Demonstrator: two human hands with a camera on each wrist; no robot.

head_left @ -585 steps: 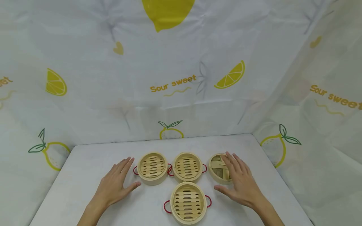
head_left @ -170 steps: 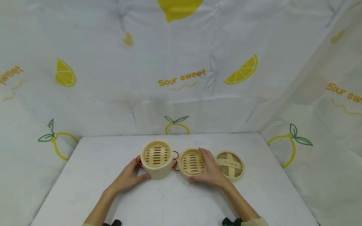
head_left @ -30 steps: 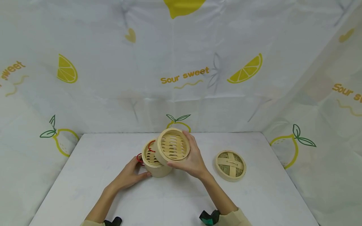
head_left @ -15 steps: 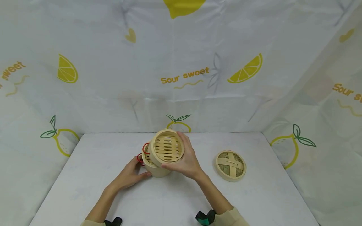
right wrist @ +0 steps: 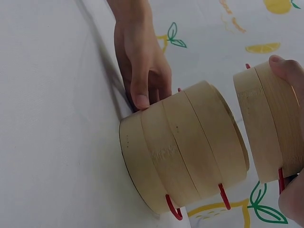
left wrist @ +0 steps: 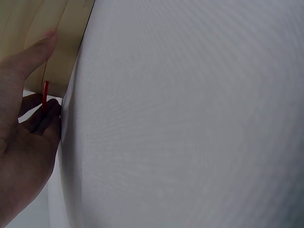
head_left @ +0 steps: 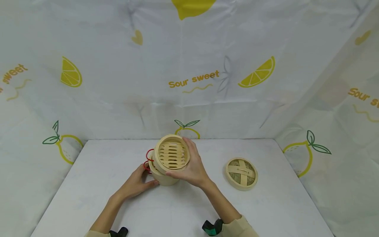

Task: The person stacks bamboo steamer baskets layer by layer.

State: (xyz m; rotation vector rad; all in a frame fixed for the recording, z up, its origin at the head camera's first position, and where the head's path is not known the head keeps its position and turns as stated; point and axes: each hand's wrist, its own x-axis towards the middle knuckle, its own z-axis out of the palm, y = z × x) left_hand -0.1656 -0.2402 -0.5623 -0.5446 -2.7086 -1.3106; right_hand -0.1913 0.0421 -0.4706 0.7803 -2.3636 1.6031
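My right hand [head_left: 193,169] grips a round bamboo steamer basket [head_left: 173,154] with a slatted floor and red loop handles. It hangs slightly tilted above the left stack of bamboo steamer baskets [head_left: 165,180]; the right wrist view shows a gap between the raised basket [right wrist: 266,123] and the stack [right wrist: 175,147] standing on the table. Around the stack's left side my left hand [head_left: 134,184] holds on, thumb against the lower front wall. In the left wrist view, the fingers lie behind a red handle [left wrist: 45,92]. The raised basket covers most of the stack's top.
To the right, a woven bamboo lid [head_left: 242,172] lies on the white-covered table [head_left: 284,197]. A white cloth wall [head_left: 124,108] with lemon prints rises behind the table's back edge. Black straps [head_left: 213,227] show near both sleeves.
Earlier, the front basket went onto the left one, and my right hand lifted the middle basket. Over the last second that basket moved left above the stack; my left hand stayed put.
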